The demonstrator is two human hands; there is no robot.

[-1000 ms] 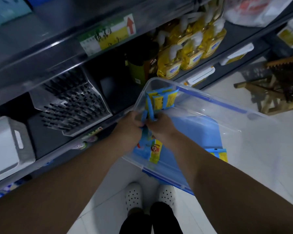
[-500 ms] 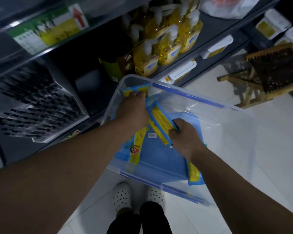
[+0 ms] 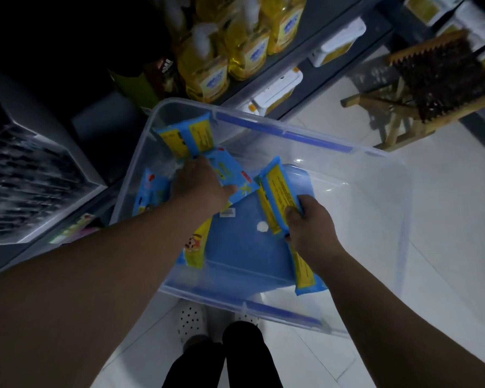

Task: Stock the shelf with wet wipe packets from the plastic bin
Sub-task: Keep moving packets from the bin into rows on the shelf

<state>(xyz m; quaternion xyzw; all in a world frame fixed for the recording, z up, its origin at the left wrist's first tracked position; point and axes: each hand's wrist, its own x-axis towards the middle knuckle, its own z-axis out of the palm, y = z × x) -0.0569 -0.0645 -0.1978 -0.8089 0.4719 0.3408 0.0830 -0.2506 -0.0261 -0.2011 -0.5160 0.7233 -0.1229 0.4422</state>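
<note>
1. The head camera looks down into the clear plastic bin (image 3: pixel 291 134), which has blue rim strips. Its far left corner is close to the lower shelf (image 3: pixel 319 32).
2. The right hand (image 3: pixel 311 222) is inside the bin near its middle. Its fingers and thumb are curled round the near end of a held packet (image 3: pixel 277 197), blue with a yellow panel. The packet tilts up and away from the hand.
3. The left hand (image 3: pixel 199 183) reaches toward the bin's far left corner, palm down. Its thumb lies against a flat blue packet (image 3: pixel 230 172). The other fingers are hidden behind the back of the hand, so I cannot tell whether they are spread or gripping.
4. Just beyond the left hand, the corner packets (image 3: pixel 185 135) lean against the far wall.
5. A side packet (image 3: pixel 151 191) lies by the left wall. A cartoon packet (image 3: pixel 195 247) shows under the left forearm, and a near packet (image 3: pixel 305 275) lies under the right wrist.
6. A blue panel (image 3: pixel 244 247) covers the bin's bottom beneath these packets.
7. On the shelf stand yellow pump bottles (image 3: pixel 249 57), with white tag holders (image 3: pixel 277 91) on the shelf edge below them.
8. A clear rack of dark items (image 3: pixel 25 169) sits at the left, blurred.
9. A wooden brush (image 3: pixel 443 74) stands on the white floor (image 3: pixel 445 219) at the right.
10. White perforated shoes (image 3: pixel 192 320) show below the bin's near rim.
</note>
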